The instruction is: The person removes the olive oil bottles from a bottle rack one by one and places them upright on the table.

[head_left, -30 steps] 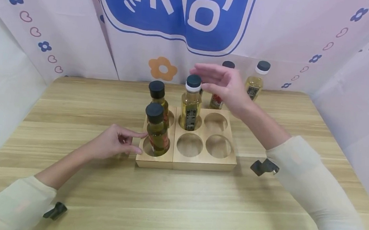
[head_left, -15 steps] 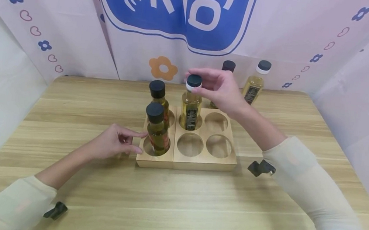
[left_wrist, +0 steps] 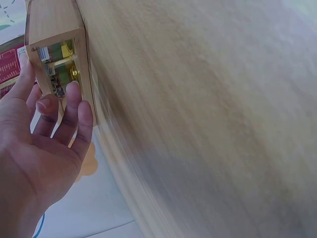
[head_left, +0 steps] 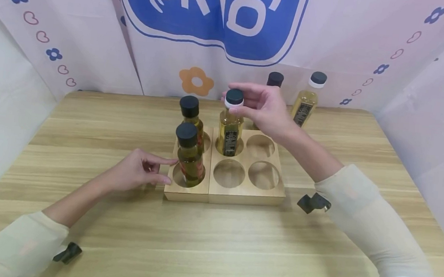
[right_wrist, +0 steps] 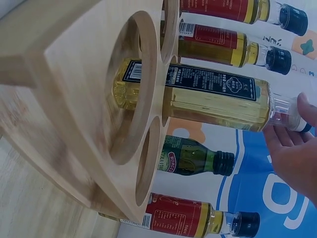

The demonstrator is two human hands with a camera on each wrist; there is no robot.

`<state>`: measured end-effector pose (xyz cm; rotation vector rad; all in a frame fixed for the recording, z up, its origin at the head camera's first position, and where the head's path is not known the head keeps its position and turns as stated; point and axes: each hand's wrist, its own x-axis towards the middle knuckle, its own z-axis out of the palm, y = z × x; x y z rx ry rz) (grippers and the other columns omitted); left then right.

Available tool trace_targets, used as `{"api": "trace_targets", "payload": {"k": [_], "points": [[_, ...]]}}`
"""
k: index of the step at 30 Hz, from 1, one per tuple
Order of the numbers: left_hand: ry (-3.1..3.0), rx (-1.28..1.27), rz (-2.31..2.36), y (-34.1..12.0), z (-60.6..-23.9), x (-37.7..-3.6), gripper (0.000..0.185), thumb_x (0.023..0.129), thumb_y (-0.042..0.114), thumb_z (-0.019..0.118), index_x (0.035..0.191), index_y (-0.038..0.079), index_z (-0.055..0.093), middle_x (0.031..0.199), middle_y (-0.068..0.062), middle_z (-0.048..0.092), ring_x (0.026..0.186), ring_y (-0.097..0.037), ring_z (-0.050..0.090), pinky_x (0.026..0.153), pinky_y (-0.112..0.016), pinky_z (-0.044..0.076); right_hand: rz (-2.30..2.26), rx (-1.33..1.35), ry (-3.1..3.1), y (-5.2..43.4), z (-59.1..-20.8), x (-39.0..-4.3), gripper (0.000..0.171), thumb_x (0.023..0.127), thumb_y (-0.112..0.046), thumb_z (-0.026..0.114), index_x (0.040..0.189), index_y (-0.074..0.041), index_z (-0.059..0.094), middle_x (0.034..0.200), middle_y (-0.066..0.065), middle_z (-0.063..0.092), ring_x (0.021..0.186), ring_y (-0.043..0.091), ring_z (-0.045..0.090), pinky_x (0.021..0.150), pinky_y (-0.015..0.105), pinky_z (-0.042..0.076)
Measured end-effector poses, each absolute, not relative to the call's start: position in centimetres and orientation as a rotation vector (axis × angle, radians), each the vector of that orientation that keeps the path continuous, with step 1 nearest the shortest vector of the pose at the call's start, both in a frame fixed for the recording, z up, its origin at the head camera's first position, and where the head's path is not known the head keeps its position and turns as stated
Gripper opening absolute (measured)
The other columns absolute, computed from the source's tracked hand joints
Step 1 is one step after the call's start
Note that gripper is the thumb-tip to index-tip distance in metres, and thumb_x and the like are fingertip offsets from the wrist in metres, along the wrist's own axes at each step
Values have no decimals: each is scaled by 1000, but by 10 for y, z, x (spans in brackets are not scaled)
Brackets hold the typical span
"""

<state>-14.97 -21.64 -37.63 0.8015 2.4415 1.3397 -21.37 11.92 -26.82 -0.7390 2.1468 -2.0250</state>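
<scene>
The right hand (head_left: 270,109) holds the neck of a clear bottle of pale yellow oil (head_left: 230,135), with thumb and fingers on either side of the collar below its dark cap. That bottle (right_wrist: 218,96) stands upright in a back hole of the right wooden rack (head_left: 216,196); its black label shows in the right wrist view. The left hand (head_left: 134,172) touches the left side of the adjoining wooden rack (head_left: 186,194) with index finger and thumb apart. In the left wrist view, the other fingers of the left hand (left_wrist: 47,148) are loosely bent near the rack's open end.
Two red-labelled oil bottles, one in front (head_left: 190,162) and one behind (head_left: 192,120), stand in the left rack. Behind the right hand are a dark-capped bottle (head_left: 276,79) and another pale oil bottle (head_left: 304,106). A small green bottle (right_wrist: 190,156) shows in the right wrist view.
The right hand has come down and left onto the pale bottle's neck, its thumb now against the collar. The left hand has stayed in place.
</scene>
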Motion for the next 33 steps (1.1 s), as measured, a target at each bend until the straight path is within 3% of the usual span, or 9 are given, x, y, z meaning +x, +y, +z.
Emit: {"api": "trace_targets", "payload": {"k": [12, 33], "points": [[2447, 819, 1337, -217, -377, -149, 44, 86, 8, 85, 126, -4, 71, 58, -9, 56, 49, -4, 40, 42, -23, 34, -1991, -700, 2229, 118, -266, -212, 47, 86, 17, 74, 132, 10, 64, 119, 26, 70, 106, 25, 74, 93, 34, 58], [2444, 783, 1321, -217, -377, -150, 45, 87, 10, 85, 128, -3, 71, 59, -9, 57, 50, -6, 42, 43, -24, 35, -2214, -911, 2143, 123, -256, -211, 46, 83, 23, 72, 128, 15, 63, 112, 27, 72, 99, 20, 76, 88, 35, 60]]}}
